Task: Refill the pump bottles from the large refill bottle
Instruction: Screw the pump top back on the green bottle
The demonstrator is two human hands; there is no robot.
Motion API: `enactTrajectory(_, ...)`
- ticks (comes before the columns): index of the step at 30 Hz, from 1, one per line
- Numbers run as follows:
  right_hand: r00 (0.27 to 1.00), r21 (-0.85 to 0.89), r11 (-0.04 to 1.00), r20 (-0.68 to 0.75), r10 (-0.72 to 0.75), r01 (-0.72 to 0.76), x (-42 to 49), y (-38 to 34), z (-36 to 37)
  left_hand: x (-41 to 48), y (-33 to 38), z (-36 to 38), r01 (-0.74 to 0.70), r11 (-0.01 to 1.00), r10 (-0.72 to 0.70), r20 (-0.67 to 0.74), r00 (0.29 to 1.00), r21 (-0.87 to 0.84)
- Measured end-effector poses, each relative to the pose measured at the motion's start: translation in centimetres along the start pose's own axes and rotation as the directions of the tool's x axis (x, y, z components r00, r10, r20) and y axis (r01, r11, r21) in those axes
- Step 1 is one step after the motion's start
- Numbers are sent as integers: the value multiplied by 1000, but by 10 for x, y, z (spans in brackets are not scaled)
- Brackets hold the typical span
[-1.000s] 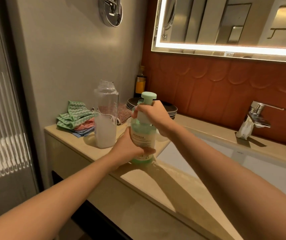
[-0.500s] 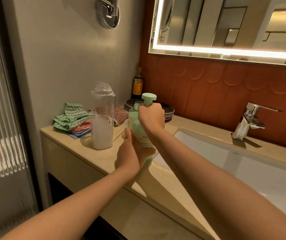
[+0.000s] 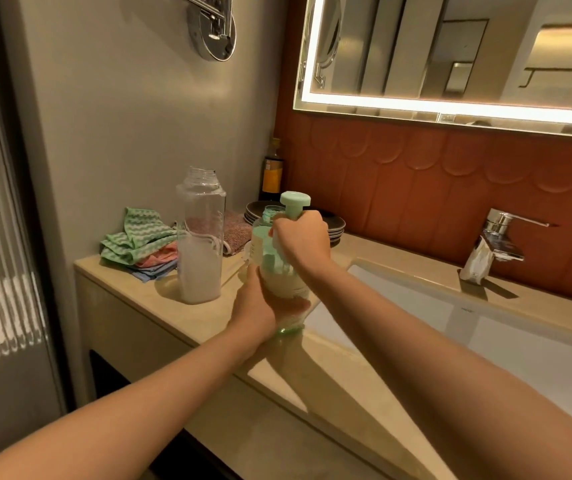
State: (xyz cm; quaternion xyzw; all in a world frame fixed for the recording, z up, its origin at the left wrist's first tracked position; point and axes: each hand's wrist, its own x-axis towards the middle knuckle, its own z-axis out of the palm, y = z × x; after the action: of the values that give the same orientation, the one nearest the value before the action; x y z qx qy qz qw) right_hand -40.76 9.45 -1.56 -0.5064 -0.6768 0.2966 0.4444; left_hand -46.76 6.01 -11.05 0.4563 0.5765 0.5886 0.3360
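Holding the pump bottle (image 3: 282, 282) just beside the open refill bottle (image 3: 201, 251): left hand (image 3: 260, 306) wraps its body, right hand (image 3: 300, 240) grips the pump (image 3: 295, 200). Looks like pump-removal; next needs steady pouring.

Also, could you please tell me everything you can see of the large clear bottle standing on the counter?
The large clear bottle looks like transparent plastic, tall with rounded shoulders and a threaded neck, with no cap on. Whitish liquid fills roughly its lower half. It stands upright near the left end of the beige counter, in front of the folded cloths and left of the pump bottle, which the left hand and right hand hold; neither touches it.
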Motion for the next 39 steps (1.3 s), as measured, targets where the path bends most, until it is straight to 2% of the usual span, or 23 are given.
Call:
enactTrajectory(2,998,-17,1000,-64,2,-3,-2,2,4,-9,-1,10,16,999,-21,-102,995,-52)
enactTrajectory(5,999,45,999,40,8,-9,2,1,-4,-10,-2,10,-73,997,75,-72,995,35)
enactTrajectory(7,980,105,994,197,-38,18,5,2,-16,-3,4,-2,-36,998,30,113,993,50)
enactTrajectory(9,908,163,984,395,-135,75,8,4,-27,2,11,-17,13,998,-33,346,938,60)
enactTrajectory(10,867,187,979,470,-164,84,8,4,-31,4,13,-23,15,996,-52,418,907,92)
enactTrajectory(12,836,189,979,522,-171,82,10,4,-34,8,13,-26,-16,988,-54,432,900,155)
enactTrajectory(14,878,159,984,457,-145,79,10,3,-31,9,11,-20,-63,975,-11,331,944,212)
enactTrajectory(16,944,111,992,317,-88,55,10,3,-25,8,7,-9,-120,943,64,186,981,310)
enactTrajectory(18,989,64,998,147,-21,11,9,5,-17,2,5,0,-119,903,109,48,993,412)
enactTrajectory(20,1000,24,1000,26,3,-4,8,6,-12,-5,4,5,-107,884,130,-20,991,455)
enactTrajectory(22,999,-28,1000,-42,11,-12,7,5,-10,-10,3,9,-127,867,169,-44,985,481)
enactTrajectory(24,999,-28,1000,-47,-14,13,4,6,-10,-11,2,8,-166,842,212,-31,977,513)
enactTrajectory(27,989,-10,990,-24,-143,143,-8,17,-8,-2,0,1,-192,815,174,85,981,546)
enactTrajectory(30,970,-62,968,-13,-244,243,-16,37,-9,8,4,-15,-177,861,75,224,972,477)
enactTrajectory(33,971,21,971,5,-239,239,-17,49,-9,12,6,-30,-187,913,89,270,959,361)
enactTrajectory(36,956,3,956,-35,-292,292,-23,58,-5,12,2,-37,-225,956,182,217,959,190)
enactTrajectory(39,953,-44,954,-56,-298,295,-25,72,1,12,-2,-37,-234,971,229,82,970,56)
